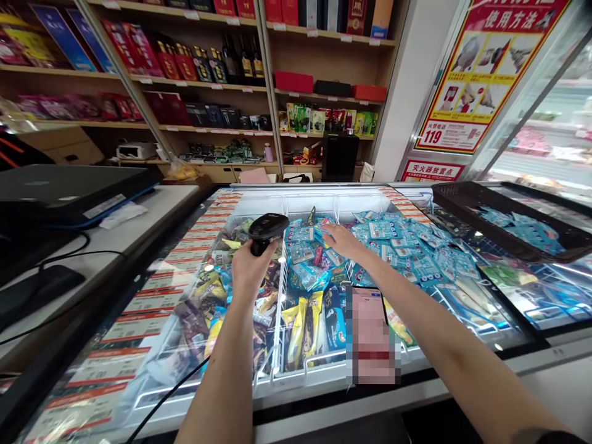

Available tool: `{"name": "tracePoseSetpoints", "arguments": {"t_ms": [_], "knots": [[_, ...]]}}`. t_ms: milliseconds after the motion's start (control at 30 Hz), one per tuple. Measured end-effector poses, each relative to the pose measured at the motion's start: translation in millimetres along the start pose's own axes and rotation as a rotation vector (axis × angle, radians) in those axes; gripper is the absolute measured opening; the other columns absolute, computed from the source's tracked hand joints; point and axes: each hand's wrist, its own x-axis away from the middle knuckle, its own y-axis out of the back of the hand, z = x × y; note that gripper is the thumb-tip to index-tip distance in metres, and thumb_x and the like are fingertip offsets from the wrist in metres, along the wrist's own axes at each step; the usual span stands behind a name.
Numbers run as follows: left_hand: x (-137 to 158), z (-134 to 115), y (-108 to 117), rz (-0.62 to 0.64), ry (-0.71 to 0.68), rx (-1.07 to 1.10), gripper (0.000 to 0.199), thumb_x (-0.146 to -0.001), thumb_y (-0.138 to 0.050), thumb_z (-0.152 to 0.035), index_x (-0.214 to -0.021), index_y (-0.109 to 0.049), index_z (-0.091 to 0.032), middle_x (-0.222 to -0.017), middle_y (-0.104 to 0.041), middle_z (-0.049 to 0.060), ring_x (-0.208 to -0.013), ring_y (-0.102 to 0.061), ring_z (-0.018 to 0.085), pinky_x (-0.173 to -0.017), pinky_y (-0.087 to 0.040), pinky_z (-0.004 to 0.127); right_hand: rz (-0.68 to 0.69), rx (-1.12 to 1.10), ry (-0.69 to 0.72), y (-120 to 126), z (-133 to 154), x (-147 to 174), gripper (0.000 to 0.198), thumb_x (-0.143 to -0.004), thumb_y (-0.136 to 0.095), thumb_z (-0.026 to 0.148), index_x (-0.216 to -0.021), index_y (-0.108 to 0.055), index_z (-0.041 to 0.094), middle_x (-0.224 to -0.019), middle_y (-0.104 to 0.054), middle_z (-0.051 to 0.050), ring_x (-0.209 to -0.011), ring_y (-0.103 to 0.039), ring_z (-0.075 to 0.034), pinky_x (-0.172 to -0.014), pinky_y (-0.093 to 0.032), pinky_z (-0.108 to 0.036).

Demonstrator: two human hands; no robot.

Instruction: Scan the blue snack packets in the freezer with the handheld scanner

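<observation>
My left hand (252,266) is wrapped round the handle of a black barcode scanner (268,227), held above the glass-topped freezer (173,271). To its right, my right hand (342,240) reaches over the glass with its fingers pointing left, closed at the edge of a small blue packet (319,233); the fingertips are small and partly hidden. Several like packets lie near it, some with white barcode labels up. A larger spread of blue packets (416,246) covers the glass right of my right wrist. A phone (370,333) with a blurred screen lies below my right forearm.
Wrapped ice creams (305,327) fill wire baskets under the glass. A dark tray (504,213) with more blue packets stands at the right. Left is a counter (139,228) with a black device (69,191). The scanner's cable (171,394) runs toward me. Stocked shelves (208,80) stand behind.
</observation>
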Motion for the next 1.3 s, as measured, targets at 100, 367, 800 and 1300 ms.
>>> {"name": "tracePoseSetpoints", "arguments": {"t_ms": [100,367,800,1300], "knots": [[0,2,-1,0.000,0.007,0.000,0.046,-0.066,-0.062,-0.060,-0.081,-0.065,-0.017,-0.056,-0.062,0.003,-0.053,-0.065,0.022,-0.048,-0.042,0.026,0.061,-0.030,0.129,-8,11,-20,0.043,-0.098,-0.034,0.025,-0.139,-0.044,0.015,-0.140,-0.049,-0.010,-0.129,-0.045,-0.019,-0.107,-0.032,-0.033],[0,4,-4,0.017,0.001,-0.005,0.048,-0.068,-0.060,-0.061,-0.087,-0.065,-0.018,-0.061,-0.065,0.003,-0.055,-0.065,0.022,-0.052,-0.043,0.026,0.144,0.106,0.010,-17,20,-35,0.036,-0.096,-0.041,0.040,-0.101,-0.066,0.016,-0.103,-0.068,-0.012,-0.099,-0.063,-0.024,-0.085,-0.044,-0.033],[5,-3,-8,0.099,-0.044,-0.103,0.045,-0.069,-0.060,-0.057,-0.090,-0.066,-0.018,-0.067,-0.067,0.005,-0.060,-0.065,0.023,-0.054,-0.042,0.027,0.229,-0.039,-0.277,-5,-3,-31,0.050,-0.066,-0.077,0.040,-0.107,-0.063,0.015,-0.113,-0.064,-0.013,-0.104,-0.060,-0.028,-0.080,-0.044,-0.029],[14,-19,-18,0.250,-0.138,-0.210,0.047,-0.069,-0.058,-0.059,-0.092,-0.066,-0.018,-0.059,-0.065,0.002,-0.063,-0.065,0.022,-0.052,-0.040,0.025,-0.320,-0.889,-0.572,34,-40,50,0.040,-0.081,-0.060,0.042,-0.110,-0.050,0.017,-0.057,-0.064,0.000,-0.050,-0.064,-0.020,-0.050,-0.053,-0.033]]}}
